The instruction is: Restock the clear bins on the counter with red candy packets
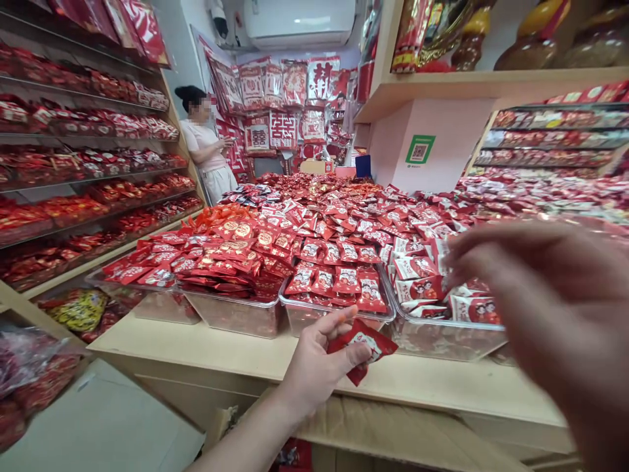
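Note:
My left hand (324,360) is closed on a small red wrapped packet (371,346) with a white print, its thumb lying across the front. This hand is in front of the clear bin (339,313) of red packets (346,280) in the middle. On the right, close to the camera, my right hand (555,295) is smeared by motion. Its fingertips overlap the view of a bin (455,337) of white and red packets (417,288), and whether they hold anything cannot be made out.
More clear bins (230,314) of red packets line the counter edge (221,357). Shelves of red goods (88,118) rise at the left, where a person (211,147) stands. An open cardboard box (383,423) is below the counter. A wooden shelf (472,85) juts out at upper right.

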A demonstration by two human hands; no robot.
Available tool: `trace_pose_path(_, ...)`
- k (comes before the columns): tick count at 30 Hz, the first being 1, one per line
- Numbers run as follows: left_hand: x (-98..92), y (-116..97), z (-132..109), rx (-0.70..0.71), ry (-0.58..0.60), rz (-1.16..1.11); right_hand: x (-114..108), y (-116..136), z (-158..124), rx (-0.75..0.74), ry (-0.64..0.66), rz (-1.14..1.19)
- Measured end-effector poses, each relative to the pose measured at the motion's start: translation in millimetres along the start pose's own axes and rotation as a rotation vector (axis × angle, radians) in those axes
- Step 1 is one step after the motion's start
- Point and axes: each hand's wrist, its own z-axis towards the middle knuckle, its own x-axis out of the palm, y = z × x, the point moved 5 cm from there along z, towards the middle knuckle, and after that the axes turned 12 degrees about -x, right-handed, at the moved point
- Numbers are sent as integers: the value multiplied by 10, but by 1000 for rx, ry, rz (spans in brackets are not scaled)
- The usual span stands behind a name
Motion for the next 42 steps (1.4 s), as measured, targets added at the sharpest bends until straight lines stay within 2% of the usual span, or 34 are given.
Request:
trace_pose_path(2,-9,-14,-8,14,25,-36,277,-92,-318,-56,143,39)
trace_pose_path(3,-13,-16,-12,18,26,-43,411,-186,-474,-33,231,83)
trace_pose_path(6,-22,-12,-14,25,2,-37,645,-480,-809,165,366,267)
trace_pose_path(9,-3,9,1,14,11,-47,650,-570,-872,227,340,368)
trace_pose_path(13,31,28,14,11,20,-29,601,-597,-852,259,295,367)
trace_pose_path(21,68,60,-11,-7,19,-3,619,-710,-1009,365,273,377)
trace_pose_path(28,26,77,-14,23,-18,-97,689,-701,-1025,501,211,509)
trace_pose_path(34,-4,19,-15,-53,52,-81,675,-713,-957,518,173,468)
trace_pose_path(42,-4,-9,8,13,43,-87,761,-674,-978,578,148,666)
